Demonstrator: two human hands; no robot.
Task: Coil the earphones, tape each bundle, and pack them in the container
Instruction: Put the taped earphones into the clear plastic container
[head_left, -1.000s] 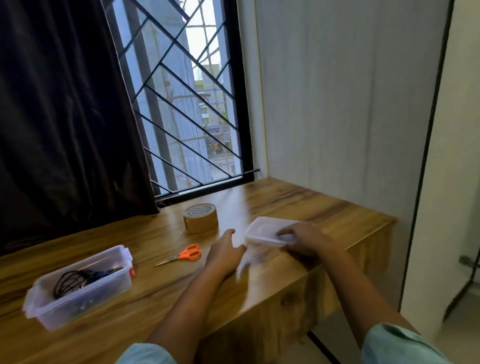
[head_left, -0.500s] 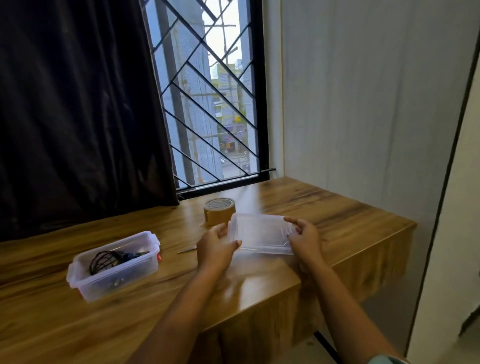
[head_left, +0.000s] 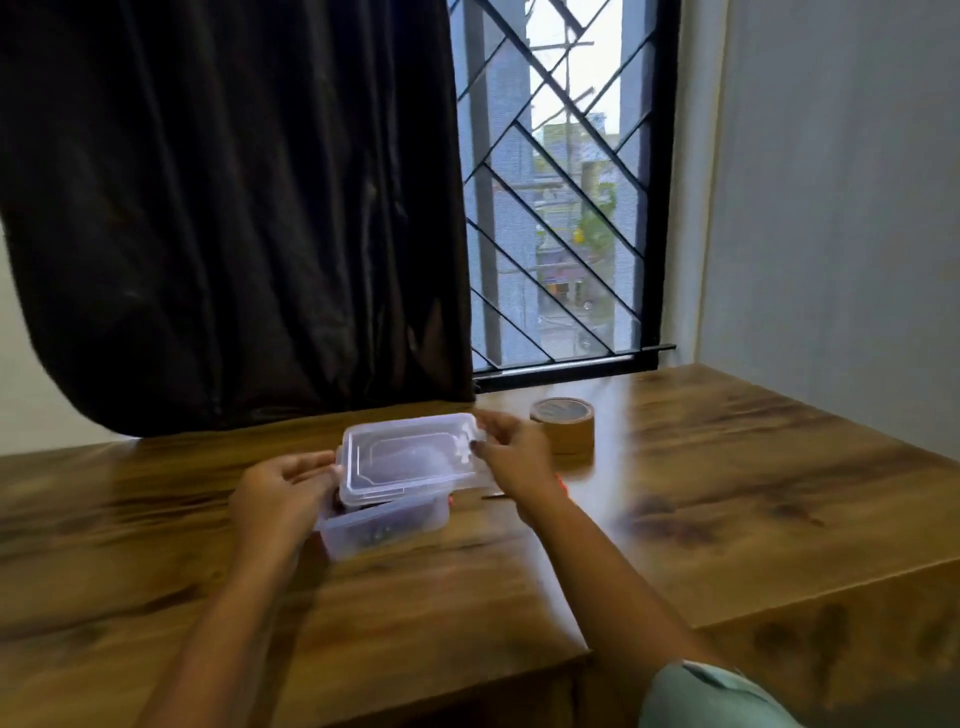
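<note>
A clear plastic lid (head_left: 410, 457) hovers just over the clear container (head_left: 384, 527) on the wooden table (head_left: 727, 493). My left hand (head_left: 283, 491) grips the lid's left end and my right hand (head_left: 511, 454) grips its right end. The lid sits tilted, overlapping the container's back rim. Dark earphone cable inside the container shows only faintly through its wall. A roll of brown tape (head_left: 563, 423) stands just right of my right hand.
A scissors tip (head_left: 493, 496) pokes out from behind my right wrist; the orange handles are mostly hidden. A dark curtain (head_left: 234, 208) and a barred window (head_left: 561, 182) lie behind the table. The table's front edge drops off near my arms.
Both hands picked the lid up from the table's right side and carried it left over the container. The camera swung left with them.
</note>
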